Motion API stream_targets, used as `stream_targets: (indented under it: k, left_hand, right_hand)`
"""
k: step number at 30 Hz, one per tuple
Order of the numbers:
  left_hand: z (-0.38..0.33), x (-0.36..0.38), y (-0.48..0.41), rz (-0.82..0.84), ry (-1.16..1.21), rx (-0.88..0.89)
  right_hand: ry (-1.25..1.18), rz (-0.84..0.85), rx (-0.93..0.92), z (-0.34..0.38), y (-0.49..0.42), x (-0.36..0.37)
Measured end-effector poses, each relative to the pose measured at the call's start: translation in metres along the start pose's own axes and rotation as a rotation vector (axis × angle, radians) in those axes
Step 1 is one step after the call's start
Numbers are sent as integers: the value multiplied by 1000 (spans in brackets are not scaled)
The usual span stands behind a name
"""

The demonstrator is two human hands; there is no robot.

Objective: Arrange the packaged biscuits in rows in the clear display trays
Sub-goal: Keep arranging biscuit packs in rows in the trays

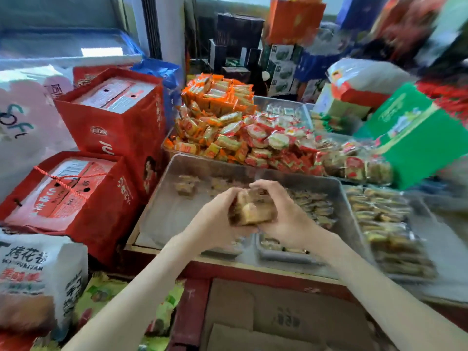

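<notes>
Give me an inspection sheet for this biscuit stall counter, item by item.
Surface: counter with red front edge, crowded with trays.
Job's things: near clear tray holds a few packs at its far left and a row at right; right tray holds rows of packs; handful of biscuit packs held above the near tray.
Clutter: heaped orange snacks and red snacks in trays behind.
Grips: left hand and right hand both curl round the handful.
Cables: nothing seen.
Surroundings: red gift bags at left, white bag, green box at right, cardboard box below.
</notes>
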State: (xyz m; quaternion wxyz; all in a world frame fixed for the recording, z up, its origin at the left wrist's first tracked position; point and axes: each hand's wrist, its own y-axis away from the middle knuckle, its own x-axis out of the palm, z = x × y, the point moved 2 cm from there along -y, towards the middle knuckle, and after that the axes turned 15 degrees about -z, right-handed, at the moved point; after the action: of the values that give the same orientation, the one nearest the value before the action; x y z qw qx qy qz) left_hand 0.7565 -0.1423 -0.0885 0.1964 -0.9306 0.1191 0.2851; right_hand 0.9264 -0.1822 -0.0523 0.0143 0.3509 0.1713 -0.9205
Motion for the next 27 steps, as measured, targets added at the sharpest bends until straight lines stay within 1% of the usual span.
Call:
stream_targets:
  k: [2,3,6,9,12,17,20,21,23,25,26,27]
  left_hand:
    - [-23,15,9,80,194,-159]
    - [-32,23,15,105,259,-207]
    - [-57,46,27,155,340,-303]
    - [-82,68,37,221,366,-339]
    - [-94,83,48,264,316,-360]
    - [-102,94,63,319,291,-442]
    - [-100,93,68,302,324,-508]
    - [-98,92,69,290,341,-538]
    - [-96,90,72,218,412,-641]
    - [-96,87,75,61,628,-817]
    - [-97,85,75,-25,761,-892]
    - [-99,83,75,-101,882,-939]
  right_hand:
    - [-124,111,222,10,22,-39]
    - [-162,99,282,13,31,-57]
    - [-166,-58,317,18,56,-98]
    - [-27,-81,350,12,79,-108]
    - [-32,-102,442,1,97,-112]
    - [-64,-201,533,-12,108,-111]
    - [-160,-219,582,-17,107,-100]
    - [-191,-251,591,-19,107,-97]
    - [-221,-374,582,-21,107,-92]
    - [-258,-476,586,-20,110,-88]
    - [-308,-476,605,-19,113,-83]
    - [-384,-437,634,-17,115,-76]
